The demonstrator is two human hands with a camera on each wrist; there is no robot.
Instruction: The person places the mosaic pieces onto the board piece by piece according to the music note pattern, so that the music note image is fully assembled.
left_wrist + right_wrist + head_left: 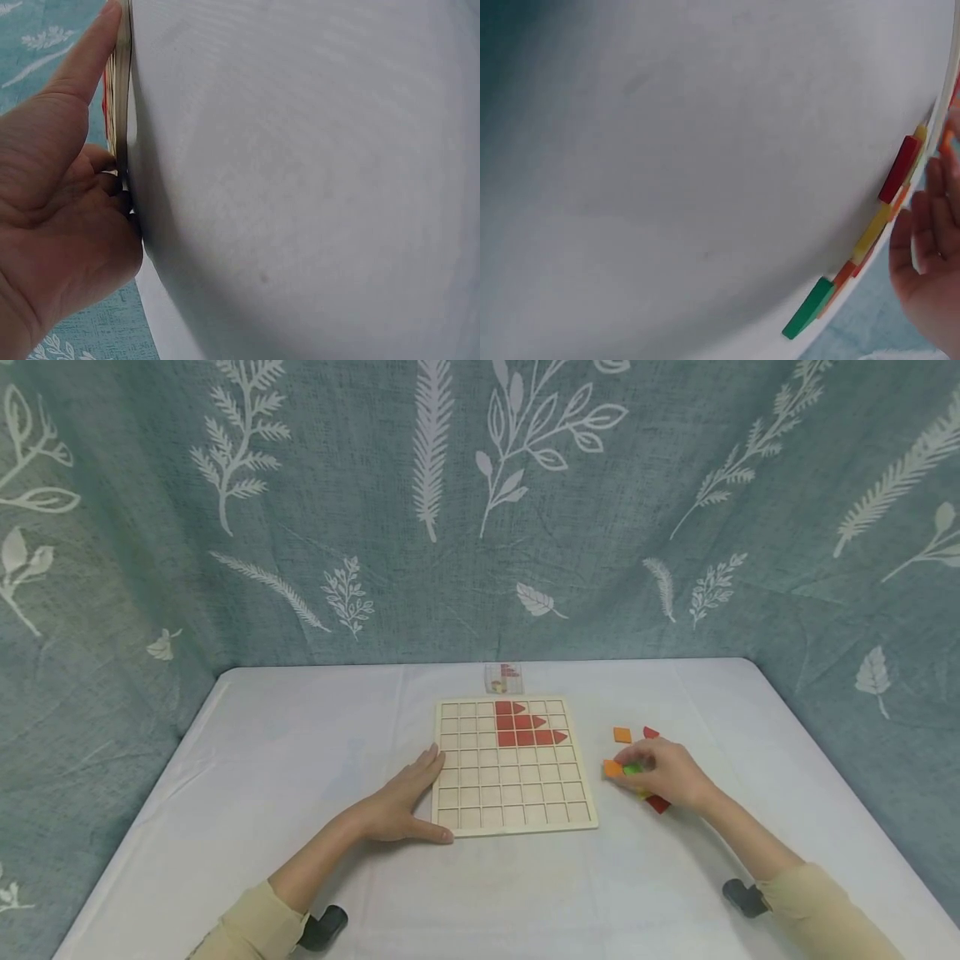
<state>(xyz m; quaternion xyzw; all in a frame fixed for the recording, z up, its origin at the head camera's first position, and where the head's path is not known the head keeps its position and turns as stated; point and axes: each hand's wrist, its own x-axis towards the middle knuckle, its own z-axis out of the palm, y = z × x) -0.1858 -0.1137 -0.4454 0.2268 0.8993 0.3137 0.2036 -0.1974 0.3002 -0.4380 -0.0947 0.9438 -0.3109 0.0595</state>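
Note:
A pale wooden grid board [468,777] lies on the table, with rows of red square tiles [517,722] ending in red triangles near its top. My left hand [397,797] rests at the board's lower left corner, fingers straight along the left edge and thumb against the front edge. Right of the board, my right hand [675,772] pinches an orange tile [612,768] between thumb and fingertips. Under and around that hand lie loose tiles: a green one [632,769], a red one [657,804] and others partly hidden. The left wrist view shows the left hand [60,172] against the board's side.
Another orange tile [622,735] and a red triangle [651,732] lie beyond the right hand. A small clear case with a printed red pattern [503,678] stands behind the board. White cloth [300,735] covers the table, and a leaf-patterned curtain [360,527] hangs around it.

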